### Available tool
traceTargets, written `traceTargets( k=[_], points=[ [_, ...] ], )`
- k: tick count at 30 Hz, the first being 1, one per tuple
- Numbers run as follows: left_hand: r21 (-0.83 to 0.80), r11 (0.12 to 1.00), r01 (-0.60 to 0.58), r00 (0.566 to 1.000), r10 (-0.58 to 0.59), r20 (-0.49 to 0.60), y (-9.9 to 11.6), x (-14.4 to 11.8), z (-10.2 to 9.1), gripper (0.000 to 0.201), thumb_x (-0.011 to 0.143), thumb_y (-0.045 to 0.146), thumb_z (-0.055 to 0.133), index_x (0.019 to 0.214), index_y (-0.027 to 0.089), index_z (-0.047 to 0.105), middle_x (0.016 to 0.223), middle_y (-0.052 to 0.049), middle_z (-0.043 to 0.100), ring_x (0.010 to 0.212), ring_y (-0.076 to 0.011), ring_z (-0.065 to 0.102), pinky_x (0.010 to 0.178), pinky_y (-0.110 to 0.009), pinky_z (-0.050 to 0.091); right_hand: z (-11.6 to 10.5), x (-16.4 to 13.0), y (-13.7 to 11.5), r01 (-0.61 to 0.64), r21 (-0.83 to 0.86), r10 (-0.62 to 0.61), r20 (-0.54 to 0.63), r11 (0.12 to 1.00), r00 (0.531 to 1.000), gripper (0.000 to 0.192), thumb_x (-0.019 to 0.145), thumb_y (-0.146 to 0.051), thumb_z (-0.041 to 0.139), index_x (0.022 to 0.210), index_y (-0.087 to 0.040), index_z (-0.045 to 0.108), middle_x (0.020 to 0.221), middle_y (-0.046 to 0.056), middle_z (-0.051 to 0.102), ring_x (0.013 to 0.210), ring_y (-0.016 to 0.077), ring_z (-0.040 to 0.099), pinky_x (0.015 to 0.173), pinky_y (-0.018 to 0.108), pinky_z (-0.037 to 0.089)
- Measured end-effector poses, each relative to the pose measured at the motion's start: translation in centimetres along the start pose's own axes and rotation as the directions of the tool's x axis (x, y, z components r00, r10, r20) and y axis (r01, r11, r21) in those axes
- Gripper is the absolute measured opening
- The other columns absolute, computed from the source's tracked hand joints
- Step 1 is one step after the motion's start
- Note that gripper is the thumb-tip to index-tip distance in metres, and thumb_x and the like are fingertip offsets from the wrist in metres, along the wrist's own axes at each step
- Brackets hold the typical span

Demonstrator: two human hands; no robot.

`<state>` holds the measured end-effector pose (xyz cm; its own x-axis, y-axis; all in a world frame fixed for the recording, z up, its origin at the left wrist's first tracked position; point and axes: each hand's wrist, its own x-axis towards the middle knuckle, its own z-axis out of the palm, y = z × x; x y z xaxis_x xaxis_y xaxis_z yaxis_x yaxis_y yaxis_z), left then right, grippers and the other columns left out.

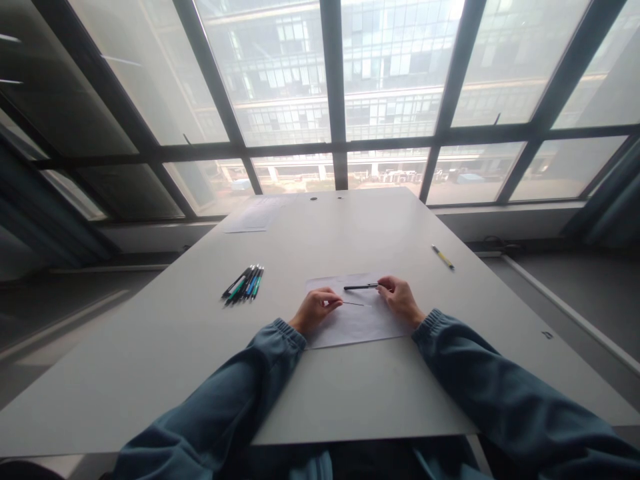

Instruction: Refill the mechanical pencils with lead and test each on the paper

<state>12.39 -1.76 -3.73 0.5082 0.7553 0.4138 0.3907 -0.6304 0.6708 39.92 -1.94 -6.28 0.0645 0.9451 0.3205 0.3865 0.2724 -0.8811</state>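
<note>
Pale grey counter (165,373), smooth and matte, fills the near field, its front edge cut off by two blue sleeves with ribbed cuffs.

Left hand (314,311): curled loosely, thumb and fingers pinched on one end of a thin dark refill (354,304), a straight, wire-thin rod lying nearly level just above the sheet.

Right hand (400,298): fingers closed on the right end of a black pen barrel (361,287), a slim tube pointing left, roughly parallel to the refill and just beyond it. The two parts sit close together but apart.

Sheet (357,325): white paper, flat, rectangular, directly under both hands.

Left of the hands, well apart: a bundle of pens (244,284), slim plastic bodies in black, green and blue, lying side by side and slightly fanned on the bare counter.

Right and farther out: a single yellow pen (443,257), lying slantwise, alone.

Far left corner: more paper (255,217), flat, with faint print that cannot be read. Two small dark round marks near the far edge; their nature cannot be told.

Beyond the counter: large glazed windows in dark metal frames (334,93), hazy buildings outside.
</note>
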Motion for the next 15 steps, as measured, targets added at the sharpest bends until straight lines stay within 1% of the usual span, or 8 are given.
traceTargets(
  k=[3, 6, 8, 10, 12, 15],
  points=[
    [0.008, 1.0, -0.001, 1.0, 0.001, 0.005, 0.01, 0.04, -0.07, 0.028, 0.09, 0.04, 0.063, 0.086, 0.017, 0.078, 0.081, -0.008, 0.07, 0.068, -0.0137, 0.057, 0.061, -0.025, 0.045, -0.25, -0.05, 0.07, 0.072, -0.148, -0.072, 0.003, 0.986, 0.997, 0.018, 0.084, -0.029, 0.062, 0.092, -0.017, 0.072, 0.089, 0.008, 0.073, 0.081, 0.0214, 0.066, 0.076, 0.034, 0.052],
    [0.004, 1.0, -0.007, 1.0, 0.007, 0.004, -0.01, 0.05, -0.06, 0.027, 0.09, 0.039, 0.064, 0.086, 0.017, 0.078, 0.08, -0.007, 0.07, 0.066, -0.0134, 0.056, 0.06, -0.025, 0.045, -0.52, -0.14, 0.27, 0.167, -0.314, -0.176, 0.001, 0.934, 0.984, 0.012, 0.083, -0.026, 0.066, 0.088, -0.02, 0.075, 0.094, 0.009, 0.07, 0.093, 0.0252, 0.062, 0.085, 0.039, 0.049],
    [0.005, 1.0, -0.008, 1.0, 0.008, 0.004, -0.01, 0.04, -0.03, 0.026, 0.09, 0.039, 0.064, 0.085, 0.018, 0.079, 0.08, -0.007, 0.07, 0.065, -0.0135, 0.055, 0.06, -0.025, 0.045, -0.63, -0.19, 0.49, 0.194, -0.396, -0.207, 0.01, 0.898, 0.978, 0.009, 0.082, -0.023, 0.068, 0.087, -0.021, 0.076, 0.097, 0.009, 0.069, 0.097, 0.0267, 0.059, 0.089, 0.041, 0.047],
    [0.009, 1.0, -0.006, 1.0, 0.006, 0.004, 0.0, 0.03, -0.02, 0.027, 0.09, 0.039, 0.064, 0.086, 0.018, 0.079, 0.08, -0.008, 0.069, 0.065, -0.0137, 0.055, 0.06, -0.026, 0.046, -0.69, -0.23, 0.64, 0.192, -0.444, -0.203, 0.023, 0.875, 0.979, 0.01, 0.082, -0.02, 0.068, 0.088, -0.02, 0.076, 0.098, 0.01, 0.068, 0.096, 0.0267, 0.058, 0.089, 0.04, 0.046],
    [0.009, 1.0, -0.006, 1.0, 0.006, 0.002, 0.03, 0.03, -0.03, 0.027, 0.09, 0.04, 0.064, 0.086, 0.017, 0.079, 0.08, -0.008, 0.07, 0.066, -0.014, 0.056, 0.06, -0.026, 0.046, -0.72, -0.27, 0.57, 0.193, -0.471, -0.206, 0.024, 0.861, 0.978, 0.016, 0.082, -0.016, 0.066, 0.094, -0.019, 0.075, 0.099, 0.01, 0.068, 0.096, 0.0268, 0.057, 0.09, 0.04, 0.046],
    [0.01, 1.0, -0.012, 1.0, 0.013, -0.009, 0.07, 0.08, -0.08, 0.025, 0.09, 0.038, 0.064, 0.086, 0.018, 0.078, 0.08, -0.007, 0.07, 0.068, -0.0144, 0.058, 0.062, -0.026, 0.047, -0.75, -0.37, -0.2, 0.23, -0.472, -0.257, 0.008, 0.851, 0.966, 0.024, 0.084, -0.013, 0.063, 0.105, -0.018, 0.072, 0.103, 0.011, 0.068, 0.099, 0.0272, 0.055, 0.092, 0.041, 0.045]
  ],
)
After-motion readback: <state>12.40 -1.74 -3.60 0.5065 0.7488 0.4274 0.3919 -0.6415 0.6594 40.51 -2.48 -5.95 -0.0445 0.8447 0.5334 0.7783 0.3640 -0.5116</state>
